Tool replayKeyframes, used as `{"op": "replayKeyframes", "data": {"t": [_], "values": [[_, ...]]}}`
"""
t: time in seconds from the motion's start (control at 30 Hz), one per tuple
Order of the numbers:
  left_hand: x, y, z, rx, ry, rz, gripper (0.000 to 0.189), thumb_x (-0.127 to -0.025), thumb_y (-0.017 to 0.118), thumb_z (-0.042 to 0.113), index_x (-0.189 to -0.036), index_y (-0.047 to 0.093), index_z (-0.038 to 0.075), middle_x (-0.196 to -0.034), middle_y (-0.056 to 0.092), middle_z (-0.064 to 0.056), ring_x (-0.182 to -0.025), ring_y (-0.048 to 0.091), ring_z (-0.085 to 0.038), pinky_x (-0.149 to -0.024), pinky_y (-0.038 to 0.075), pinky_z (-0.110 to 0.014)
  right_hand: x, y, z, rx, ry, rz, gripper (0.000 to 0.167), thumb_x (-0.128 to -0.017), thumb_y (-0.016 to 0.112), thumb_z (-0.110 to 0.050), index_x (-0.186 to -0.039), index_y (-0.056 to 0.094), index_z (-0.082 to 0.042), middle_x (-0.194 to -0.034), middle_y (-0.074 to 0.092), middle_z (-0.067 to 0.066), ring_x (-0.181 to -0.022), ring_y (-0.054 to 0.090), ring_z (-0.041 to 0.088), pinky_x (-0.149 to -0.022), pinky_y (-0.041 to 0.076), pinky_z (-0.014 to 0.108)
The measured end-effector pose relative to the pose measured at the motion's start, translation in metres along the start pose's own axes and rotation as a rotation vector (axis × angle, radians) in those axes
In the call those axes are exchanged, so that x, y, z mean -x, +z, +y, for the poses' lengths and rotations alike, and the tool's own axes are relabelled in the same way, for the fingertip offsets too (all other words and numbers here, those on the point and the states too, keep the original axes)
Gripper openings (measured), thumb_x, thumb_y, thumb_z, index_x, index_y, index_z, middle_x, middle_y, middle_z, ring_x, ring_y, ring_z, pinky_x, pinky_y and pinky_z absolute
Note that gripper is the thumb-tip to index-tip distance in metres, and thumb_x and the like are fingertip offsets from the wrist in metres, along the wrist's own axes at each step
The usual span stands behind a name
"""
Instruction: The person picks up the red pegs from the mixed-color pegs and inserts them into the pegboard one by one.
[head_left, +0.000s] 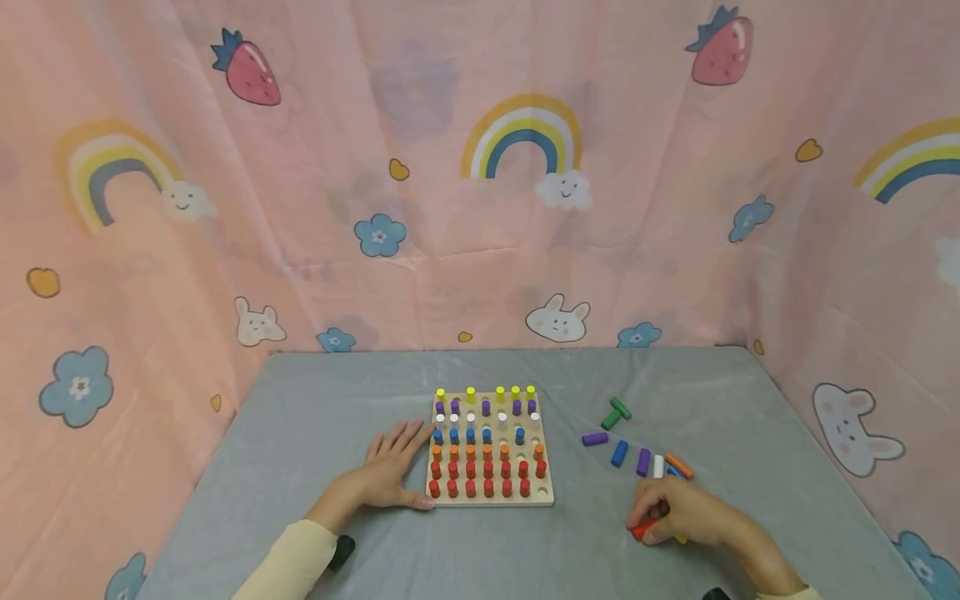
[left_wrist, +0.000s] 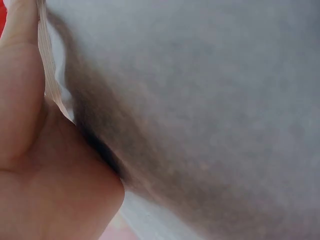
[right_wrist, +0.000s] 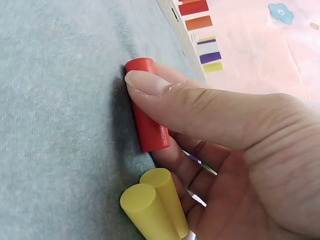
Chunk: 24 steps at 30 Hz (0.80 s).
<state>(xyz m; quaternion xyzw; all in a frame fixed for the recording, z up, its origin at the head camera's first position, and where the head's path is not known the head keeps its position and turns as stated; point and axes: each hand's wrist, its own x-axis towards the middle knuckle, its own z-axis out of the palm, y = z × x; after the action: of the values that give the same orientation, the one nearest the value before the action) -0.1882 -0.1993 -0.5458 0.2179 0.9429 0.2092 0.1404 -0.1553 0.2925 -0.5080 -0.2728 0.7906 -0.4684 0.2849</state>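
Note:
A wooden peg board (head_left: 491, 503) carries rows of yellow, purple, white, blue, orange and red pegs, with gaps in several rows and a bare hole at its near right corner. My left hand (head_left: 386, 477) lies along the board's left edge, fingers spread and thumb at the near corner. In the left wrist view, that hand (left_wrist: 55, 175) sits against the board's pale edge (left_wrist: 49, 70). To the right, my right hand (head_left: 690, 510) pinches a red peg (right_wrist: 151, 127) between thumb and fingers, low over the cloth. Two yellow pegs (right_wrist: 141, 197) are beside its curled fingers.
Beyond the right hand lie loose pegs: two green ones (head_left: 617, 412), a purple peg (head_left: 595, 438), a blue peg (head_left: 618, 453), another purple peg (head_left: 643, 462), a white peg (head_left: 658, 466) and an orange peg (head_left: 678, 465). A grey cloth (head_left: 315, 400) covers the table; a patterned pink curtain (head_left: 450, 283) surrounds it.

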Motion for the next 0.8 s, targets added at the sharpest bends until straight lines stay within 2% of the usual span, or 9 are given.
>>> {"op": "replayKeyframes", "data": {"t": [0.37,0.8], "values": [[-0.001,0.003,-0.001,-0.011,0.001,0.004,0.120,-0.071,0.071,0.073,-0.161,0.005,0.028,-0.170,0.000,-0.005,-0.156,-0.001,-0.037,-0.119,0.001,-0.069,-0.007,0.001,-0.007,0.035,0.021,-0.013,0.022,-0.079,0.079,-0.012,-0.099,0.078,-0.003,-0.086,0.069,0.009,-0.071,0.055,0.000,-0.061,0.047,0.020],[-0.001,0.002,0.001,-0.002,-0.002,-0.002,0.120,-0.072,0.071,0.073,-0.161,0.005,0.027,-0.170,-0.001,-0.005,-0.156,-0.002,-0.037,-0.119,-0.001,-0.068,-0.033,0.016,-0.025,0.105,0.017,0.012,0.017,-0.082,0.078,-0.016,-0.098,0.080,-0.010,-0.083,0.068,0.003,-0.069,0.052,0.001,-0.060,0.043,0.019]]}}
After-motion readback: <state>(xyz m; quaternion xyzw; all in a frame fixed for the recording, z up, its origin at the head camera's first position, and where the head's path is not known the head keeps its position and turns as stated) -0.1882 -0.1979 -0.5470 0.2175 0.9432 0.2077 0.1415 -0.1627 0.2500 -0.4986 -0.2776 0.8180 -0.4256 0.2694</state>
